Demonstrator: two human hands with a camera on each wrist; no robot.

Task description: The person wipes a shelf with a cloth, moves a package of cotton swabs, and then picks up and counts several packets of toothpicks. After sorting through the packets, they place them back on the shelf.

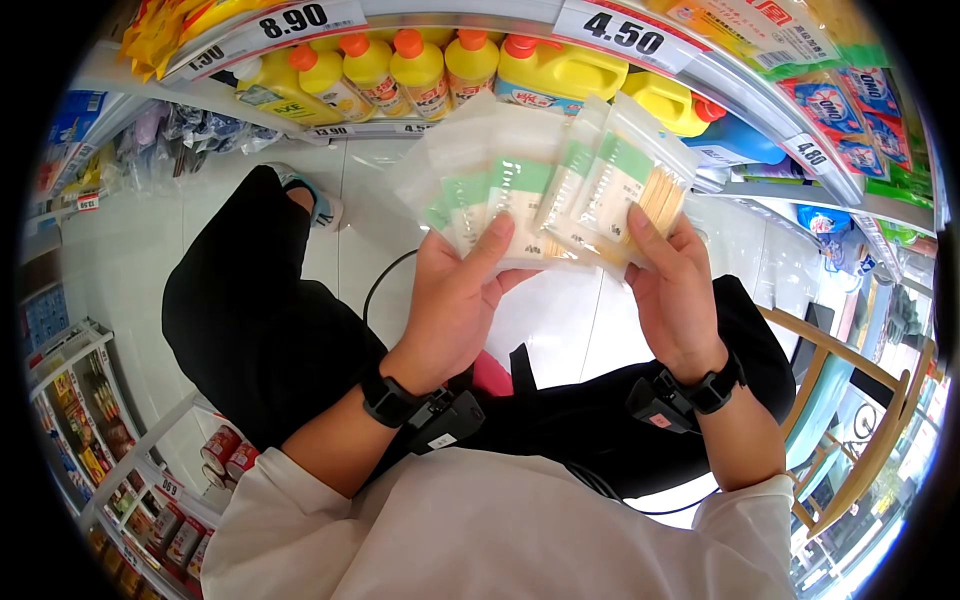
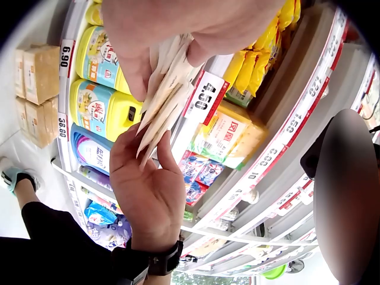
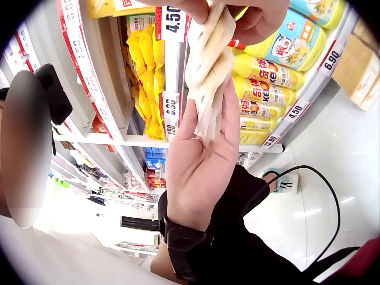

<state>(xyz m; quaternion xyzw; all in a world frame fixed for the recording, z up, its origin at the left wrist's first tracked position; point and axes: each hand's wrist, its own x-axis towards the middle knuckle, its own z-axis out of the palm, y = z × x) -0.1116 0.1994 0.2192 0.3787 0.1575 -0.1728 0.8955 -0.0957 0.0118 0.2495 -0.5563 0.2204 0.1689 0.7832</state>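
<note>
Several small clear packets of thin wooden sticks (image 1: 610, 185), with green and cream labels, are fanned out in front of the shelf in the head view. My left hand (image 1: 452, 300) pinches the left part of the fan, thumb across the front of a label. At the right end, my right hand (image 1: 676, 300) holds the other packets by their lower corner, with its thumb on the front. Seen edge-on in the left wrist view, the packets (image 2: 166, 95) form a thin overlapping stack between both hands. The right wrist view shows the stack (image 3: 211, 65) from the other side.
Yellow bottles (image 1: 415, 75) and a yellow jug (image 1: 560, 75) line the low shelf behind the packets. Price tags (image 1: 620, 38) run along the shelf edge above. A wooden chair (image 1: 850, 440) stands at right, a rack of goods (image 1: 90, 420) at left. A black cable (image 1: 375, 285) loops near my left wrist.
</note>
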